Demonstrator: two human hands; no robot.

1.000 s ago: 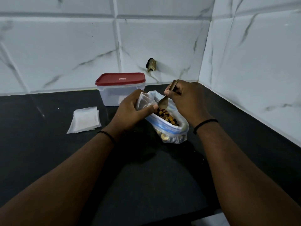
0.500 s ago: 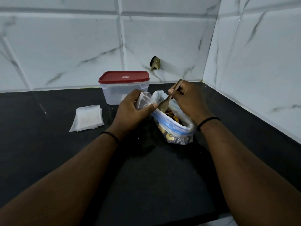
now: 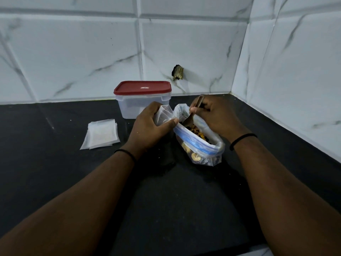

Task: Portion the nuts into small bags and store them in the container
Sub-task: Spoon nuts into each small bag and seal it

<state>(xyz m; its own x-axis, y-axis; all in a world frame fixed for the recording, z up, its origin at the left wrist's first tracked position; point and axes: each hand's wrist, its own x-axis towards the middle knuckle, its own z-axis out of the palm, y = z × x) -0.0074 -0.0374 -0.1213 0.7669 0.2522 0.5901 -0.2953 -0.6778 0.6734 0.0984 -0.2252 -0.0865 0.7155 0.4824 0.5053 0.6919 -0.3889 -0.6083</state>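
Note:
A large clear zip bag [image 3: 203, 150] with a blue seal stands open on the black counter, holding mixed nuts [image 3: 197, 133]. My left hand [image 3: 149, 128] grips a small clear bag [image 3: 164, 115] just left of the big bag's mouth, thumb pressed on its front. My right hand [image 3: 214, 115] pinches the handle of a brown spoon [image 3: 191, 115], whose bowl dips into the nuts. A clear container [image 3: 129, 108] with a red lid [image 3: 142, 87] stands closed behind my left hand.
A small stack of flat empty bags [image 3: 101, 133] lies on the counter [image 3: 55, 163] to the left. White marble-tiled walls meet in a corner at the back right. A dark hole with a metal fitting [image 3: 178, 72] sits in the back wall.
The spoon's bowl stays low in the big bag's nuts while my right hand shifts slightly. My left hand keeps the small bag beside it. The view has tilted a little.

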